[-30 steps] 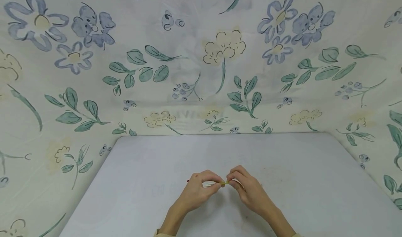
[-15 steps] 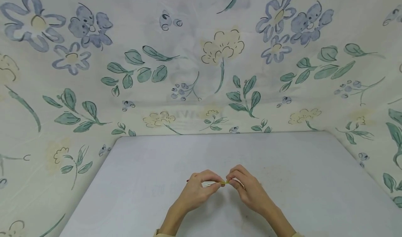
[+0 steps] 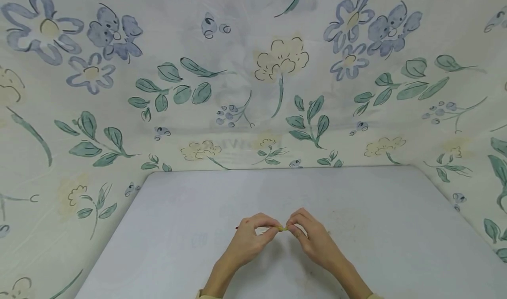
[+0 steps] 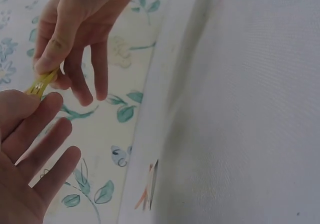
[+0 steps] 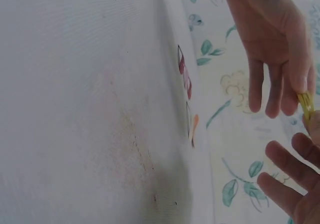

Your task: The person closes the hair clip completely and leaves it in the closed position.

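Note:
Between the two hands is a small yellow snap hair clip [image 3: 282,229]. My left hand [image 3: 251,237] pinches one end of it with thumb and index finger; the other fingers are spread loosely in the left wrist view. At the opposite end, the thumb and fingertips of my right hand [image 3: 317,239] pinch the clip [image 4: 41,83], as the left wrist view shows. Both hands are held above the white table. Fingertips cover the clip's ends, and I cannot tell whether it is snapped flat or bent.
On the white tabletop [image 3: 190,211], near its far edge, lie several more slim clips: a dark red one [image 5: 184,72], an orange one [image 5: 194,126], and thin orange and dark ones [image 4: 148,186]. The left hand mostly hides them from the head view. Floral cloth [image 3: 237,83] surrounds the table.
Both hands keep their pinch on the hair clip. It has risen very slightly, and a little more of its yellow body shows between the fingertips.

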The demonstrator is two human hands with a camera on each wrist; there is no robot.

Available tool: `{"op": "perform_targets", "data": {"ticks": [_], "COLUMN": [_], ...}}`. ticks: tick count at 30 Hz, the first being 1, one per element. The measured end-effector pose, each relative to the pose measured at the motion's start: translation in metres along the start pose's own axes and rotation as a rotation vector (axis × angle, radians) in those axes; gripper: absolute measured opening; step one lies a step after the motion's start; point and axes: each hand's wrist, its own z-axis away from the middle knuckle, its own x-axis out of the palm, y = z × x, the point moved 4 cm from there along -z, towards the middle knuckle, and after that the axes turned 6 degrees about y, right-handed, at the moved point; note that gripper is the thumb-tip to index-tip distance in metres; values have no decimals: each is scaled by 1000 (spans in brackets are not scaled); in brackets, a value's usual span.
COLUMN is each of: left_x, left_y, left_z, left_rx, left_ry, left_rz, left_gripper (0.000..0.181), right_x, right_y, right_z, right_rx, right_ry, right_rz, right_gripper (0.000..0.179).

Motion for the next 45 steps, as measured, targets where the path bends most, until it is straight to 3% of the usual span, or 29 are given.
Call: {"op": "perform_targets", "data": {"ticks": [7,14,19,24,28,35,40,45], "left_x": [3,3,4,4,5,9,8,6], "left_y": [1,8,10,11,13,12,7,1], "left_z": [0,1,2,3,3,3,2,1], "left_rx": [56,202,272,301,366,521,508,459], "left_ry": [20,88,119,141,151,186,181,188], "left_rz": [-46,-227,-357,-394,-429,-624,-640,-622], "left_gripper": [11,18,19,20,20,20,18,16], "right_x": [-3,-5,-5,-4,-3,5,7,10], "right_y": [0,0,1,1,1,7,10,11], "right_z": [1,2,2,2,1,1,0,0], "right_rx": [48,84,129,263,371,481,517,471], "right_ry": [0,10,23,2,-24,-67,-58,-50], "right_rz": [46,82,99,112,93,76,119,155], "right_gripper": [7,8,5,8,9,12,11,3]}}
